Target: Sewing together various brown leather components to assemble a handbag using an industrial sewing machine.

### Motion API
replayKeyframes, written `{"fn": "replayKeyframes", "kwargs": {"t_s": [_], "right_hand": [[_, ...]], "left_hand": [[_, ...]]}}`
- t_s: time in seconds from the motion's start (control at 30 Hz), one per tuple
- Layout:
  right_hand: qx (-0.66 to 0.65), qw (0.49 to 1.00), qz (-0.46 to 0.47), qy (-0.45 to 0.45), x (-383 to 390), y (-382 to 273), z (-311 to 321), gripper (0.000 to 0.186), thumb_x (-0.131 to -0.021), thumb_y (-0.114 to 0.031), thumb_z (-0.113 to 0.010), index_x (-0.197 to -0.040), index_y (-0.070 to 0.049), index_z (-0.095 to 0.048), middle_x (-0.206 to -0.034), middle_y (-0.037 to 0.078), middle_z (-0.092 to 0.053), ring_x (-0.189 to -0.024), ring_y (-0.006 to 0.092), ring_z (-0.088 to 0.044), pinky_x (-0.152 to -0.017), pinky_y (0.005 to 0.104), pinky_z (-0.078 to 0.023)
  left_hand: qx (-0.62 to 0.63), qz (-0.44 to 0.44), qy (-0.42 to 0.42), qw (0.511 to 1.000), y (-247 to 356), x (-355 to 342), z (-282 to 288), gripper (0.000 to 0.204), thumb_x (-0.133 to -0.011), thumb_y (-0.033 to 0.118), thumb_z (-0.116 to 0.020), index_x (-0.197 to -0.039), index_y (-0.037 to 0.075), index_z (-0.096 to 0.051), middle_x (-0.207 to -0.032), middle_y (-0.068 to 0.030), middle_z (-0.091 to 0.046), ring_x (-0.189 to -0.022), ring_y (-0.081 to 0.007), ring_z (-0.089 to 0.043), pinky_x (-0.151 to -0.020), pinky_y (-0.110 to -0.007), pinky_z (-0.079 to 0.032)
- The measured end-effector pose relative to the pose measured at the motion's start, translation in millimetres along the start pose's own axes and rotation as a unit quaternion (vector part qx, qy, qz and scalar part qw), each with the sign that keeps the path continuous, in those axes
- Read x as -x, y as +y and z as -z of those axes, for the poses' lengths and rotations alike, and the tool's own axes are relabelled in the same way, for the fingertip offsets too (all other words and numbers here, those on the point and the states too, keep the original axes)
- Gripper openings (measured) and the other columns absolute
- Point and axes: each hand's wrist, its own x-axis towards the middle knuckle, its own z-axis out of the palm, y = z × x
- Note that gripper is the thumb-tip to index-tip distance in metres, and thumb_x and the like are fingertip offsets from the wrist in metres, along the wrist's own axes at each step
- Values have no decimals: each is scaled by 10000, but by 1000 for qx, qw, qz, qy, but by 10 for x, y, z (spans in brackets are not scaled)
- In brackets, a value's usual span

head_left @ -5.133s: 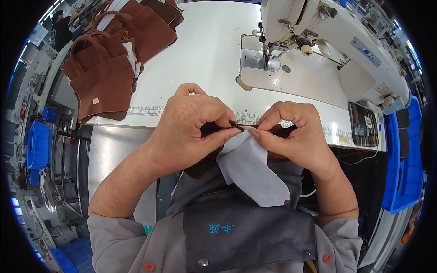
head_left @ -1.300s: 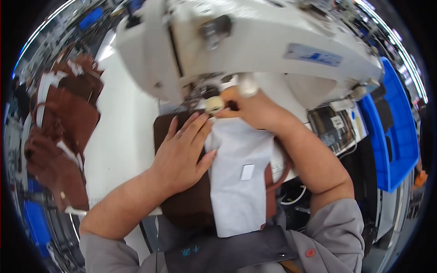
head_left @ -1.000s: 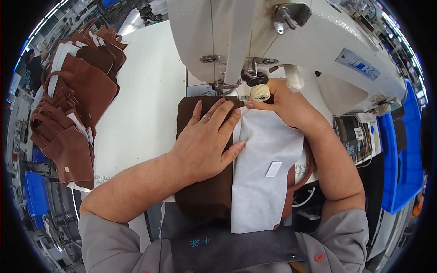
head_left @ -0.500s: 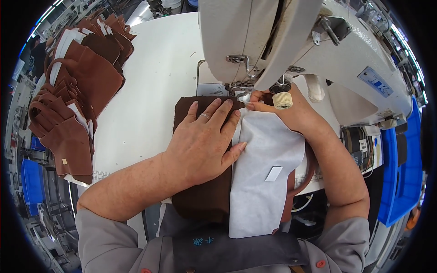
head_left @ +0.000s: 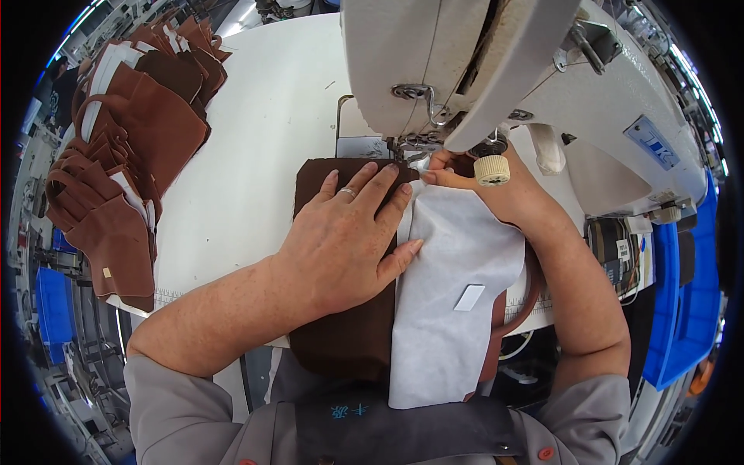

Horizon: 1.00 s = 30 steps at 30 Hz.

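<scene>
A dark brown fabric panel (head_left: 341,349) lies under the sewing machine (head_left: 418,70), its far edge close to the needle area. Flat on it rests my left hand (head_left: 353,240), fingers spread, with the thumb reaching onto the white lining (head_left: 457,248). That lining hangs over the table's front edge and bears a small white label (head_left: 469,297). My right hand (head_left: 488,190) pinches the lining's far edge beside the presser foot, partly hidden behind the cream knob (head_left: 492,170). From under the lining, a reddish-brown handle (head_left: 529,306) loops out at the right.
Stacked reddish-brown bag pieces (head_left: 155,124) with handles lie on the white table (head_left: 240,155) at the left. Blue bins (head_left: 678,302) stand at the right, with another blue bin (head_left: 54,306) at the far left. Dark packaged items (head_left: 608,252) sit beneath the machine arm.
The panel's far edge sits slightly farther toward the machine. Both hands keep nearly the same hold, and the whole view has shifted a little.
</scene>
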Motion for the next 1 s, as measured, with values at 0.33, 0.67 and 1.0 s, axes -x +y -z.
{"fn": "replayKeyframes", "kwargs": {"t_s": [0.33,0.67,1.0], "right_hand": [[10,998,3,68,-24,76,-68,373,-863,-279,-774,-1033,17,-624,-961,83,-665,-895,151,-646,-820,294,-526],[47,998,4,36,-112,169,1,735,-814,-567,-786,-1122,44,-519,-1044,173,-616,-949,243,-643,-836,365,-530],[89,969,164,160,38,-71,-115,189,-807,-246,-786,-874,-84,-716,-827,110,-704,-805,269,-686,-741,391,-532]], "left_hand": [[8,-2,2,1000,2,-21,3,543,-922,360,-667,-1321,-3,-595,-1378,-241,-548,-1289,-402,-554,-1009,-589,-485],[2,-1,6,1000,-20,-18,-19,533,-927,365,-662,-1309,-4,-607,-1379,-249,-553,-1290,-400,-552,-1024,-588,-471],[80,-49,28,995,-63,-47,-35,520,-839,177,-725,-1254,-97,-570,-1332,-249,-555,-1178,-414,-598,-1065,-514,-458]]}}
